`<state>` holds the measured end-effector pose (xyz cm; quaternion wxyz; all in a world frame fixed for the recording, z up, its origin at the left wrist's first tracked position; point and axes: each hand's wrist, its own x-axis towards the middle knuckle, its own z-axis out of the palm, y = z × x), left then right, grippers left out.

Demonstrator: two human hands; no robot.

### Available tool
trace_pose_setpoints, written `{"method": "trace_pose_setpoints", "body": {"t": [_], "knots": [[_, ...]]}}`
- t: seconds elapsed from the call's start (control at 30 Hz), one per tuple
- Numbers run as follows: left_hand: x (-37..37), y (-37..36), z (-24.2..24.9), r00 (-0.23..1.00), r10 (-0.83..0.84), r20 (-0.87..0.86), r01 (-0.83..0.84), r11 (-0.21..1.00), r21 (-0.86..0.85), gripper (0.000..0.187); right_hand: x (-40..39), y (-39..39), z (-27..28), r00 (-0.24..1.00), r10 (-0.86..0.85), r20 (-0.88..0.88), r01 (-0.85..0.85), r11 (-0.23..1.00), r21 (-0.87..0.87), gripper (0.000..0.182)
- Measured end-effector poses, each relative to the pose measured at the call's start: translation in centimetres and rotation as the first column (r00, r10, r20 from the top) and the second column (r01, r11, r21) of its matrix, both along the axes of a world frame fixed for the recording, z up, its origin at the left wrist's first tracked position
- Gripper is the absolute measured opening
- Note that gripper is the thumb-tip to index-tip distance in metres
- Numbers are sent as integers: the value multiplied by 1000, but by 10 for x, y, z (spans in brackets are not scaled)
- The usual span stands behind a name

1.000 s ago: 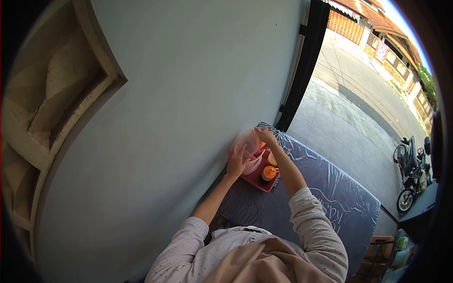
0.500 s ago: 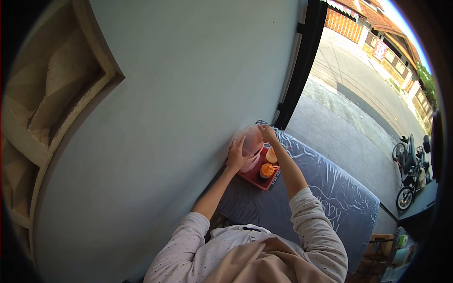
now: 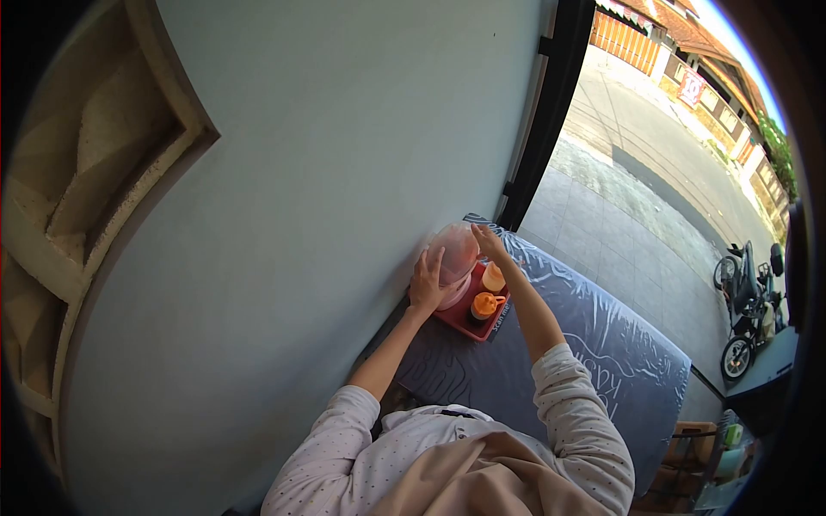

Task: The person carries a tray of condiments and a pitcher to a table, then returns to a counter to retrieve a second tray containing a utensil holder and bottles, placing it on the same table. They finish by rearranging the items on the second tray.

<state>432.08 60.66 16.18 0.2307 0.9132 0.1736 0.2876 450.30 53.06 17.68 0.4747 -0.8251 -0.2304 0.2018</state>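
Note:
A pinkish container [image 3: 453, 296] with a translucent lid [image 3: 458, 244] stands on a red tray [image 3: 467, 323] against the wall. My left hand [image 3: 426, 279] curves around its left side, fingers resting on the lid. Across from it, my right hand [image 3: 489, 242] grips the lid's right edge; its fingertips are partly hidden. Right of the container, on the same tray, are an orange-capped bottle [image 3: 484, 306] with dark contents and a paler orange bottle [image 3: 493, 277].
The tray sits on a table [image 3: 551, 344] with a dark, plastic-covered printed cloth. A pale wall [image 3: 284, 215] borders it on the left. Beyond the black door frame [image 3: 551, 112] are paving, a street and a motorcycle [image 3: 740, 310]. Wooden furniture [image 3: 691, 443] stands at lower right.
The lid, tilted up at its right side before, now sits lower and more level over the container. My right hand has come down slightly with its edge.

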Motion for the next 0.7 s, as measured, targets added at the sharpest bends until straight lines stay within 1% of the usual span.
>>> {"method": "trace_pose_setpoints", "body": {"t": [0.07,0.1,0.13,0.17,0.2,0.27,0.33,0.4,0.47,0.5,0.53,0.57,0.6,0.63,0.67,0.7], "knots": [[0,2,-1,1000,-12,11,12,1000,-26,86,1,-3,5,1000,10,-21,-10,1000,-6,52],[0,3,-1,1000,-11,20,11,999,-38,86,8,-3,-6,1000,7,-20,-7,1000,-6,52],[0,3,-1,1000,-8,28,10,999,-51,87,13,-3,-18,996,-5,89,4,1000,7,50],[0,4,-3,1000,-10,28,12,999,-52,87,12,-4,-19,980,-17,196,13,1000,21,49],[0,5,-4,1000,-9,15,10,1000,-27,88,11,-7,-19,980,-19,196,15,1000,20,49],[2,6,-5,1000,-13,3,13,1000,-3,89,9,-16,-20,996,1,92,-13,992,127,47],[2,6,-3,999,-12,41,11,1000,21,89,6,-23,-19,995,-20,97,6,990,138,46],[2,6,-2,1000,-5,13,5,1000,10,89,5,-32,-24,994,-43,101,27,988,152,45],[-1,4,4,1000,2,-15,-2,1000,-1,88,0,-44,-30,958,-71,278,9,976,216,45],[-6,-1,11,999,52,-16,-51,998,43,86,-10,-53,-25,958,-78,278,16,976,218,45],[-10,-5,18,995,102,-14,-100,991,89,83,-23,-64,-19,978,-70,196,2,944,331,44],[-14,-8,18,995,95,-15,-93,991,92,83,-40,-75,-12,992,-53,112,-2,899,439,44],[-18,-12,16,989,122,81,-128,989,70,80,-59,-88,-5,992,-59,111,4,898,440,44],[-22,-18,14,973,150,177,-160,986,45,77,-80,-100,2,993,-38,-110,86,873,480,44],[-26,-28,11,974,143,173,-153,987,48,77,-98,-111,0,945,-6,-328,179,848,500,44],[-32,-44,7,972,89,218,-77,995,-64,71,-115,-120,-10,942,-13,-335,190,846,499,44]]}}
